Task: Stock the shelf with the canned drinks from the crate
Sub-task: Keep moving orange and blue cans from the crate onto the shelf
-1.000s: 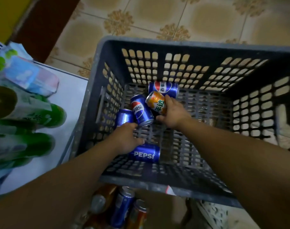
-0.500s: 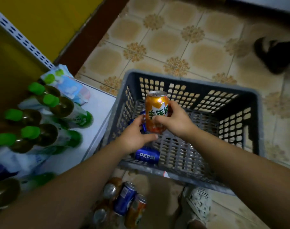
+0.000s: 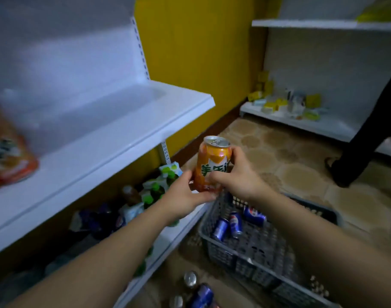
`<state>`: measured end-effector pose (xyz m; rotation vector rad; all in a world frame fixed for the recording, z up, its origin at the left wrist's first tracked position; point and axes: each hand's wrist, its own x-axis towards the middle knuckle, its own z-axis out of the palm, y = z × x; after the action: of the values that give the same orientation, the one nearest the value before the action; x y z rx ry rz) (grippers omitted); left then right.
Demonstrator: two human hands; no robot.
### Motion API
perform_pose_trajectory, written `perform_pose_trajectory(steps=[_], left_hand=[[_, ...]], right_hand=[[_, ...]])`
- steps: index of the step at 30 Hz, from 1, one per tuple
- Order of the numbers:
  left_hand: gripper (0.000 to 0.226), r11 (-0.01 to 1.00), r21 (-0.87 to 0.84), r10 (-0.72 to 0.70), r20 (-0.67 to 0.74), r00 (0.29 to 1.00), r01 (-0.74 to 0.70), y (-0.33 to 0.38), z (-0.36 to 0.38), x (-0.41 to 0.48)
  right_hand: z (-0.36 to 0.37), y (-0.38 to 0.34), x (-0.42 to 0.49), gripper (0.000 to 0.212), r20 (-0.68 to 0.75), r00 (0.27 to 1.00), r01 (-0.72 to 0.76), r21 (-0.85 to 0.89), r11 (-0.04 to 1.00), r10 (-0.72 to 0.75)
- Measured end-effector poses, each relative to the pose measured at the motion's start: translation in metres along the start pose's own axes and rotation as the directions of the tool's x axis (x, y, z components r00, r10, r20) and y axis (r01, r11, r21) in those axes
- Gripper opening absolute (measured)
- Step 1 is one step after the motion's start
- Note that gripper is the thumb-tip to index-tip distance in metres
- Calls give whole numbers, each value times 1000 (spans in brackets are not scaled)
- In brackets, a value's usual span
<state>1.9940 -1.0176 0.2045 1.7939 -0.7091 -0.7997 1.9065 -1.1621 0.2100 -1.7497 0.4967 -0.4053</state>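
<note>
An orange can (image 3: 212,161) stands upright in the air above the grey crate (image 3: 214,247). My right hand (image 3: 236,174) grips its right side, fingers wrapped over the label. My left hand (image 3: 183,194) cups its lower left side and base. In the crate lie three blue Pepsi cans (image 3: 234,222). The white middle shelf (image 3: 96,138) runs to the left of the can, just above its height; an orange packet (image 3: 5,150) lies on it at the far left.
The lower shelf (image 3: 168,238) holds green-capped bottles (image 3: 154,192) and blue packs. More cans (image 3: 199,292) lie on the floor near my feet. A person's dark leg (image 3: 359,150) stands at the right. A far white shelf (image 3: 301,123) carries yellow boxes.
Both hands lifted the orange can out of the crate and up toward the middle shelf. My view swung up from the crate to the shelves.
</note>
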Motion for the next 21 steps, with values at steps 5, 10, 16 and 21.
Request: perform_pose_trajectory(steps=[5, 10, 16, 21], left_hand=[[62, 994, 66, 97, -199, 975, -85, 37, -76, -95], [61, 989, 109, 132, -377, 917, -97, 41, -147, -184], [88, 967, 210, -9, -540, 841, 145, 12, -205, -280], [83, 855, 337, -47, -705, 708, 393, -16, -244, -357]], right_hand=[[65, -98, -32, 96, 190, 960, 221, -50, 974, -208], [144, -166, -64, 93, 340, 876, 373, -31, 927, -341], [229, -201, -96, 89, 493, 770, 459, 12, 889, -404], [295, -213, -120, 93, 618, 675, 493, 29, 870, -403]])
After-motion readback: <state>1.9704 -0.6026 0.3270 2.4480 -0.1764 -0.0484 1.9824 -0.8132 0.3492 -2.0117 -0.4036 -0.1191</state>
